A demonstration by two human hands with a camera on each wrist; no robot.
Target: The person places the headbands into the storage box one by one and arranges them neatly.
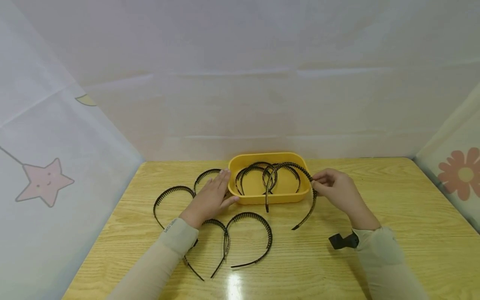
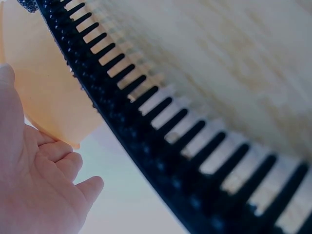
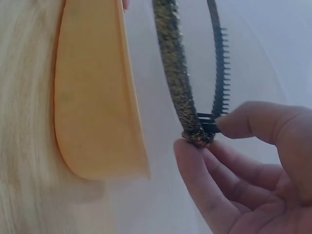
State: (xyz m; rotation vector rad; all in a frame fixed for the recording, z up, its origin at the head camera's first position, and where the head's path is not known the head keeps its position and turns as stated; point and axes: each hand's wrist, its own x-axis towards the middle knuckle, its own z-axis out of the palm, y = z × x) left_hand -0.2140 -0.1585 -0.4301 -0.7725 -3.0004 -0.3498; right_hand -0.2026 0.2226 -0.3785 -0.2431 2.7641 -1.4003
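Note:
My right hand (image 1: 333, 189) pinches a headband (image 3: 170, 58) between thumb and fingertips. It has a gold-and-black glittery outer face and small comb teeth inside. The headband is raised over the right end of a yellow plastic basket (image 1: 270, 200), its two ends pointing down past the front rim. Several dark headbands (image 1: 249, 168) lie inside the basket. At the basket's left end, my left hand (image 1: 211, 196) rests with extended fingers against the wall and rim. Close to the left wrist camera, a black toothed headband (image 2: 112, 119) crosses the view.
On the wooden table (image 1: 405, 200), several black headbands lie left and in front of the basket, including one at the far left (image 1: 155, 204) and one at the front (image 1: 270, 235). A pale printed cloth (image 1: 262, 104) stands behind and on both sides.

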